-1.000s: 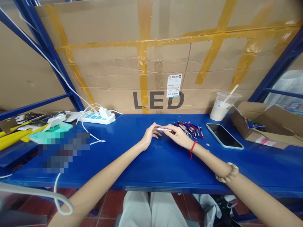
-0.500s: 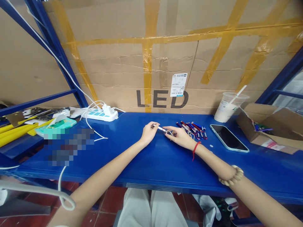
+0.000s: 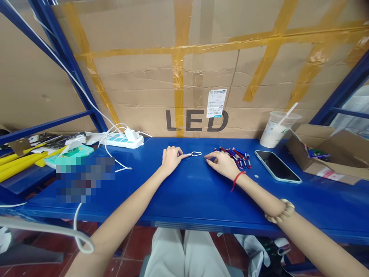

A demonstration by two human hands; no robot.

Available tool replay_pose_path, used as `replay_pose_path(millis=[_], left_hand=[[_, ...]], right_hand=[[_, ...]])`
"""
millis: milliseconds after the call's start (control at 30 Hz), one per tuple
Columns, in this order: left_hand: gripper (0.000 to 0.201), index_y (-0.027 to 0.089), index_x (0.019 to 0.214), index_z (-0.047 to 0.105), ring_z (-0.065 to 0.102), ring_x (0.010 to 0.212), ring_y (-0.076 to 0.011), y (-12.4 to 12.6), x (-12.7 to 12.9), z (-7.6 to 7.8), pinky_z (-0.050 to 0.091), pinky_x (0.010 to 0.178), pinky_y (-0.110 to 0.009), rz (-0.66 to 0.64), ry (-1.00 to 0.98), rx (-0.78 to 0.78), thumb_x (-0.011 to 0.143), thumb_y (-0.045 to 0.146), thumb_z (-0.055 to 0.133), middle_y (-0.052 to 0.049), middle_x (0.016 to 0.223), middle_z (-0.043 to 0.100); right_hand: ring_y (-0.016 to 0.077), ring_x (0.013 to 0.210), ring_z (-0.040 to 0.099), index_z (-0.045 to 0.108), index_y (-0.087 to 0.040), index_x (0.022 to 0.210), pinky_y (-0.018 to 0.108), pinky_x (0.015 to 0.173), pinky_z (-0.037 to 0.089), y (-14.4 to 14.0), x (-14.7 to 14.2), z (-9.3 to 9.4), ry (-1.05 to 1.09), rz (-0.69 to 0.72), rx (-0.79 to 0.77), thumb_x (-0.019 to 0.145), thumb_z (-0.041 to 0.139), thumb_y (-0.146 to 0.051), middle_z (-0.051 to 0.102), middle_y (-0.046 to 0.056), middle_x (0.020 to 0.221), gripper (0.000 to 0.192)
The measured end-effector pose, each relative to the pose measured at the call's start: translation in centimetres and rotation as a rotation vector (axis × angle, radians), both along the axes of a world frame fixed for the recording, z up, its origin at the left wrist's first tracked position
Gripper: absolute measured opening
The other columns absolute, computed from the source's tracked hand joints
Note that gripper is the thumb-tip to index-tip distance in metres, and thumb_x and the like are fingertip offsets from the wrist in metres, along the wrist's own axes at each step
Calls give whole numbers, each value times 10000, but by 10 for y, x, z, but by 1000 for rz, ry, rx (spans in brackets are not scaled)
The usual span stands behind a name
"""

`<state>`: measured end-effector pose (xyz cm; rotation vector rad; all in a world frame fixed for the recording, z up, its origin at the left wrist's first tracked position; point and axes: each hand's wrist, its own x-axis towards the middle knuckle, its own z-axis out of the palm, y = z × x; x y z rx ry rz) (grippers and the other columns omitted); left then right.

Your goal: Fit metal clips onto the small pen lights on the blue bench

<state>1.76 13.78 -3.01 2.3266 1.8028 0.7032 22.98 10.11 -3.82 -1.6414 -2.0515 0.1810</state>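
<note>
In the middle of the blue table, my left hand (image 3: 172,159) pinches the end of a slim silvery carabiner keychain (image 3: 196,153), its wire loop pointing right. Most of the keychain's body is covered by the fingers. My right hand (image 3: 223,163) hovers to the right of that loop, apart from it, with fingers loosely bent, thumb and forefinger separated, and nothing visible between them. Just behind my right hand lies a pile of red, blue and silver carabiner keychains (image 3: 238,157), partly hidden by the hand.
Right of the pile are a phone (image 3: 278,166), a plastic drink cup with straw (image 3: 275,130) and an open cardboard box (image 3: 319,165). A white power strip (image 3: 122,141) with cables stands at the back left. Yellow-handled items (image 3: 24,163) lie far left. A large carton (image 3: 138,84) forms the back.
My right hand has let go of the keychain's loop and moved slightly right. My left hand has shifted left with the keychain, whose loop now shows fully.
</note>
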Motion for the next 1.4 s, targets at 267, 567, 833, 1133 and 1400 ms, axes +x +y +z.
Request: replay_pose_path(millis=[267,567,833,1133,1400], left_hand=[[133,192,865,553,541,894,-208,-4,8,-2,408,770,-321,1,92,8,814,285,472,-60,914,596],[242,148,954,521,510,1007,-251,-1,-8,4,409,839,-362,218,252,13,766,77,386,-131,1052,525],[276,147,1019,503,461,1044,-262,-8,0,4,391,877,-402,46,263,155,784,63,386,-123,1071,503],[264,203,1016,488,550,886,-178,-24,25,-1,459,800,-324,-542,189,15,888,366,324,-52,1011,527],[315,196,860,493,552,803,-172,-24,21,4,438,716,-280,-534,189,-36,872,463,326,-36,881,557]], right_hand=[[247,1038,491,614,-197,1073,351,795,429,-1,6,-1,-184,-213,94,796,521,-259,540,97,1131,299],[304,1042,465,563,-157,1147,419,835,373,1,11,-1,-358,-314,44,823,489,-264,549,146,1112,349],[233,914,560,602,-146,1092,336,791,429,6,12,1,-199,-76,20,774,535,-178,633,94,960,326],[182,827,567,633,-167,955,307,759,457,3,2,-4,-2,448,76,829,523,-276,600,77,895,200],[159,745,558,593,-163,863,284,701,447,1,4,0,-1,458,64,819,543,-303,590,60,840,155]])
